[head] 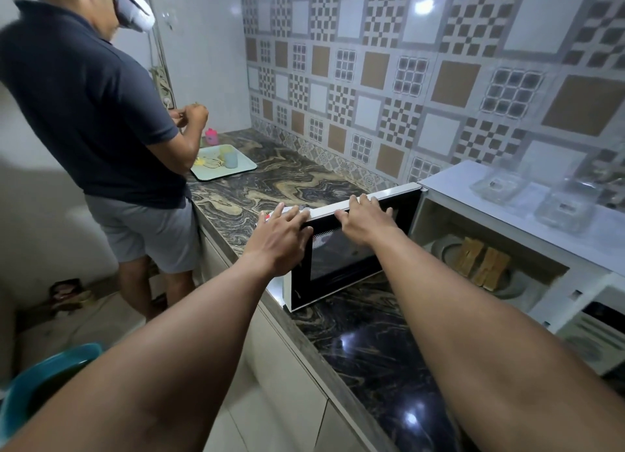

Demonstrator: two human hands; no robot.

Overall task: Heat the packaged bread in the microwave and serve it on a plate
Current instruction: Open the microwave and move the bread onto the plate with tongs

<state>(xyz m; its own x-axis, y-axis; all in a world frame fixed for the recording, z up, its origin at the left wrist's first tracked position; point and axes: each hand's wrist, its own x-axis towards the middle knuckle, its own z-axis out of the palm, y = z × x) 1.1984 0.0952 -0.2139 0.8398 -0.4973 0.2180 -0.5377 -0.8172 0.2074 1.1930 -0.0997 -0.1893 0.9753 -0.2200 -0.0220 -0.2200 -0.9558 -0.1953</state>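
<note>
The white microwave (507,194) stands on the marble counter at the right with its door (341,259) swung wide open to the left. Inside, two pieces of toasted bread (483,264) lie side by side on the turntable plate (517,287). My left hand (280,238) rests on the door's outer end, fingers spread and fairly straight over its top edge. My right hand (365,220) lies on the door's top edge nearer the hinge, fingers extended over the rim.
Another person (91,113) in a dark shirt stands at the left, working over a pale tray (243,167) with cups; a pink cup (212,136) sits behind it. Clear glass dishes (500,186) rest on the microwave top. A teal basin (40,380) is at lower left.
</note>
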